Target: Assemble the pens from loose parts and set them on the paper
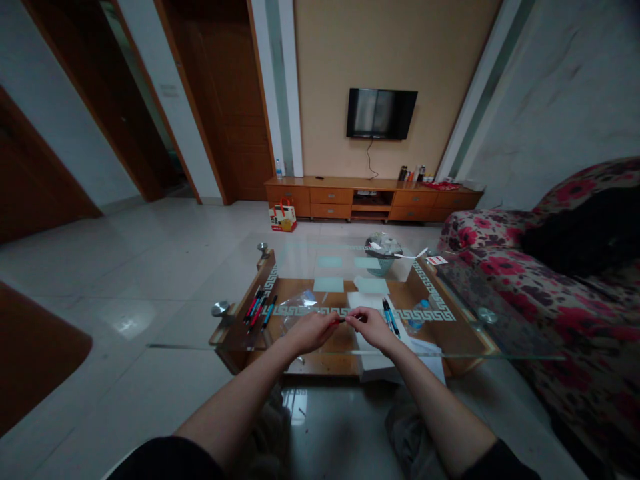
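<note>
My left hand (316, 331) and my right hand (369, 325) meet above the near half of the glass table (340, 346). The fingers of both pinch a small, thin red and dark pen (342, 319), mostly covered by the fingertips. Left of my hands lies a group of red, black and blue pens (257, 309) on the glass. Two or so blue and black pens (391, 317) rest just right of my right hand. A clear plastic bag (300, 301) lies beyond my left hand.
White paper (373, 360) and a blue-capped bottle (424, 305) show through the glass. Behind the table stands a filled waste basket (381, 265). A card (437, 260) lies at the far right. The flowered sofa (500, 230) is to the right, the TV cabinet (330, 195) ahead.
</note>
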Demonstrator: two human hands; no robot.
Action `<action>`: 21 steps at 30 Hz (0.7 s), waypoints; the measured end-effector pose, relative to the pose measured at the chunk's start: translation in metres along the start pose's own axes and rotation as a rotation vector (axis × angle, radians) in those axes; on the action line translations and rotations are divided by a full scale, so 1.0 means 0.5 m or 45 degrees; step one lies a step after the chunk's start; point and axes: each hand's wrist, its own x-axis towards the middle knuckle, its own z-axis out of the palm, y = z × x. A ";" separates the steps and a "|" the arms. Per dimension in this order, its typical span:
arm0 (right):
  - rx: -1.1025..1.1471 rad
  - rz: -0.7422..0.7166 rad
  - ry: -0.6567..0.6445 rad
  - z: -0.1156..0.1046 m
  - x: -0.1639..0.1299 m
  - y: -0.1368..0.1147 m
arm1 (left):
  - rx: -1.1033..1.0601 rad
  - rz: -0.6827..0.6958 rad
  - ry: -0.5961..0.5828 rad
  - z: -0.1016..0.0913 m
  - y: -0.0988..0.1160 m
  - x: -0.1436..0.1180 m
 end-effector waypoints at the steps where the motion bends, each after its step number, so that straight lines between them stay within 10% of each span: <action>1: 0.005 -0.002 0.004 0.000 0.000 0.001 | -0.005 0.000 -0.002 0.001 -0.001 0.000; 21: 0.158 0.028 0.115 -0.014 0.009 0.014 | -0.034 -0.033 -0.021 0.009 -0.011 0.001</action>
